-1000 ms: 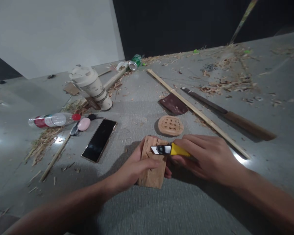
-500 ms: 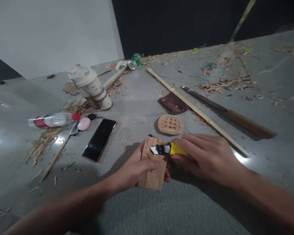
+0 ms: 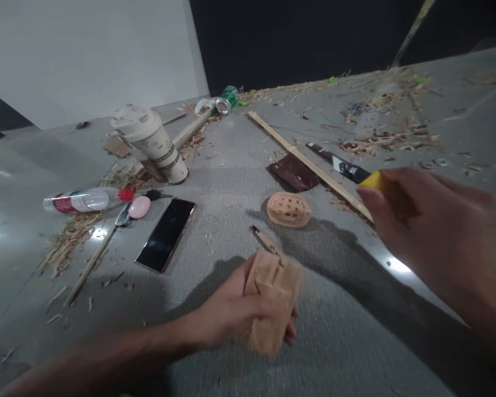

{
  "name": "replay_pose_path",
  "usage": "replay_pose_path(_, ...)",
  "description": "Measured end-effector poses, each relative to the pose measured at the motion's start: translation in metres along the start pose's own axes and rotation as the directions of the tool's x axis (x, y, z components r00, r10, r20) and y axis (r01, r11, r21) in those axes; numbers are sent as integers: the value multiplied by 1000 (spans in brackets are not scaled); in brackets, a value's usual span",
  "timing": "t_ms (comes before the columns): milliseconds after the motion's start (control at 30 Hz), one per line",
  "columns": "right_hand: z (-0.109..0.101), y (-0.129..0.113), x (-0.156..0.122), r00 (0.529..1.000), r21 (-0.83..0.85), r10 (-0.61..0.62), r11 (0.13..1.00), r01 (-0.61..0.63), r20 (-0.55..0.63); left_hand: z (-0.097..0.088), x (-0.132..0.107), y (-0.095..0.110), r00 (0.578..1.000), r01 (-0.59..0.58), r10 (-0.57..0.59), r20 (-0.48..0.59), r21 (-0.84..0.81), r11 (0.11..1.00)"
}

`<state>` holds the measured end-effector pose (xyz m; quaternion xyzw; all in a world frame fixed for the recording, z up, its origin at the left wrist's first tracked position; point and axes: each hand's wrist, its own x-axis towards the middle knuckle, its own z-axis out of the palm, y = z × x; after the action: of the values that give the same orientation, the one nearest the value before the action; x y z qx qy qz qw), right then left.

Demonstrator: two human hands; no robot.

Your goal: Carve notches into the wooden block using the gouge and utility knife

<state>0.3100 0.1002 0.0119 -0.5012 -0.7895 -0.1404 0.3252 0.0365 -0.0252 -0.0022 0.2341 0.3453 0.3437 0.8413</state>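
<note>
My left hand (image 3: 235, 311) is closed around a flat tan piece of wood or cork (image 3: 273, 300), lifted a little off the grey surface (image 3: 334, 342). My right hand (image 3: 421, 226) is raised at the right, blurred, gripping a yellow utility knife (image 3: 357, 175) with its blade pointing left. A small wooden-handled tool (image 3: 264, 239) lies just beyond the tan piece. A round carved wooden disc (image 3: 288, 209) sits farther back.
A phone (image 3: 165, 234), a pink object (image 3: 139, 207), a plastic bottle (image 3: 86, 199) and a lidded paper cup (image 3: 151, 142) lie at the left. A bamboo stick (image 3: 306, 160), dark sandpaper (image 3: 293, 171), a green can (image 3: 227, 100) and wood shavings (image 3: 380, 138) lie behind.
My right hand pulled the yellow knife off the tan piece and swung up to the right. My left hand drew the piece nearer, uncovering the small tool.
</note>
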Motion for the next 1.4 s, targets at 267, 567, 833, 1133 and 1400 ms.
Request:
replay_pose_path(267, 4, -39, -15, 891, 376, -442, 847, 376, 104, -1, 5, 19, 969, -106, 111, -223, 32, 994)
replay_pose_path(567, 3, -50, -17, 856, 432, -495, 811, 394, 148, -9, 7, 10, 973, -100, 110, -202, 59, 993)
replay_pose_path(833, 3, -51, -17, 861, 424, -485, 819, 386, 152, -5, 6, 10, 979, -79, 91, -181, 72, 994)
replay_pose_path(1133, 5, -56, -22, 860, 322, -499, 835, 446, 103, -10, 9, 11, 988, -78, 90, -122, 100, 992)
replay_pose_path(1400, 0, 0, 6, 995, -38, -40, 999, 36, -94, 2, -3, -1, 997, 76, -76, -27, -14, 997)
